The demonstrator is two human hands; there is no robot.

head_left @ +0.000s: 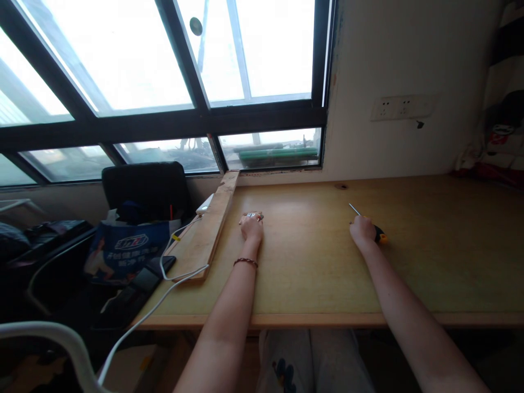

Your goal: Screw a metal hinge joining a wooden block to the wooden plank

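Observation:
My left hand (251, 228) is closed over a small tan object with white and dark patches (251, 214) on the left half of the table. Its kind is too small to make out, and my fingers hide part of it. Farther right, my right hand (362, 231) grips a screwdriver (380, 236) by its black and yellow handle. The screwdriver's thin metal shaft (354, 209) points up and to the left, away from me. Both hands are low over the yellowish wooden table (307, 262), well apart from each other.
A long wooden board (207, 234) lies along the table's left side, with a white power strip (204, 204) and a white cable (164, 297) beside it. A blue bag (126, 251) and a black chair (145, 185) stand farther left. Wall sockets (403, 107) are at the back.

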